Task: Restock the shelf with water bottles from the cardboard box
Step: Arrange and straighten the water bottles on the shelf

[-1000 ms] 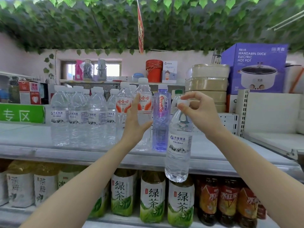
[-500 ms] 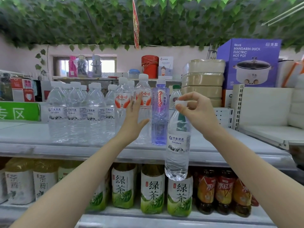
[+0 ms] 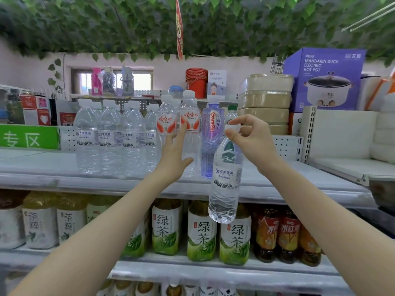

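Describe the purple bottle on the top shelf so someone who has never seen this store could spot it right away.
Find the top shelf lined with clear water bottles. Follow that row rightward past the two red-labelled bottles; the purple bottle stands immediately right of them, behind the water bottle hanging from the right hand. It is the only violet-tinted bottle, lettered vertically in red.

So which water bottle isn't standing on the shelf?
The clear blue-labelled bottle hanging by its cap from the right hand, in front of the shelf edge; all others stand.
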A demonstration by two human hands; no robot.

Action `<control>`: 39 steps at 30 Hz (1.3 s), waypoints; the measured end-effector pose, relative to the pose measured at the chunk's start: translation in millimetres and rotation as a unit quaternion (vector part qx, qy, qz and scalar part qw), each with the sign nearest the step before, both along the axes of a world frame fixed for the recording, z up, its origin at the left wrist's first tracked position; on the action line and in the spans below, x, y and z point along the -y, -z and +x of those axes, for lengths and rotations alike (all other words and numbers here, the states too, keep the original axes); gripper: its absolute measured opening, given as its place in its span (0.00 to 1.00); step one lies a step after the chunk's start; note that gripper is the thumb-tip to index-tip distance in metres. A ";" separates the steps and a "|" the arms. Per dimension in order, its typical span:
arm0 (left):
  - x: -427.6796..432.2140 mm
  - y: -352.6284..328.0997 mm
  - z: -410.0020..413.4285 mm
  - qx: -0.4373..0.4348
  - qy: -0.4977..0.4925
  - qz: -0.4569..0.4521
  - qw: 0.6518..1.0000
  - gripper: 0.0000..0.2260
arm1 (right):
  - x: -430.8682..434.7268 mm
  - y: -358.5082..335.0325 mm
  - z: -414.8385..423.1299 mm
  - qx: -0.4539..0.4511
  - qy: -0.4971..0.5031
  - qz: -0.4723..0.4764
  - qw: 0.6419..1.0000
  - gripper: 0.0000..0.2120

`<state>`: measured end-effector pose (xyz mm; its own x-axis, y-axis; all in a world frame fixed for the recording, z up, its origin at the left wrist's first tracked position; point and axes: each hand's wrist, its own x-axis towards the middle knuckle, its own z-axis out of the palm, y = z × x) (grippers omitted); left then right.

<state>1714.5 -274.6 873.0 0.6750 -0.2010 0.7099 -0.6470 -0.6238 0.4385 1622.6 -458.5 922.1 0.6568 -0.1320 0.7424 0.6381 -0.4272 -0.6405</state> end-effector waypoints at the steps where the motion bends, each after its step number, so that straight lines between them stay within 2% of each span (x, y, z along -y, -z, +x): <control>1: -2.6 3.6 -6.7 -0.014 0.012 -0.007 1.000 0.41 | -0.5 0.8 -1.6 0.001 -0.002 0.004 1.000 0.07; 8: -31.1 53.9 -68.6 -0.159 0.116 -0.110 0.974 0.27 | -19.6 10.4 -6.1 0.013 -0.024 0.064 0.998 0.07; 10: -42.2 61.0 -80.4 -0.193 0.128 -0.111 0.966 0.28 | -35.0 16.1 -7.1 0.017 -0.026 0.074 0.997 0.08; 13: -63.0 66.1 -96.2 -0.227 0.147 -0.087 0.959 0.35 | -63.5 27.1 -10.9 0.013 -0.041 0.095 0.995 0.07; 16: -87.2 67.1 -110.7 -0.210 0.136 -0.060 0.966 0.39 | -95.0 36.0 -12.8 0.003 -0.053 0.094 0.994 0.06; 25: -136.7 67.0 -135.8 -0.106 0.087 -0.099 0.986 0.38 | -167.4 44.4 -28.2 0.014 -0.076 0.064 0.995 0.07; 30: -144.2 66.0 -139.3 -0.071 0.074 -0.117 0.988 0.38 | -169.5 36.0 -29.4 -0.014 -0.113 0.019 0.993 0.07; 36: -134.1 60.6 -131.3 -0.052 0.053 -0.143 0.987 0.37 | -158.7 30.7 -18.9 0.019 -0.130 -0.030 0.991 0.16; 39: -127.8 57.1 -121.8 -0.049 0.059 -0.158 0.985 0.37 | -144.3 33.1 -8.2 0.022 -0.123 -0.030 0.992 0.17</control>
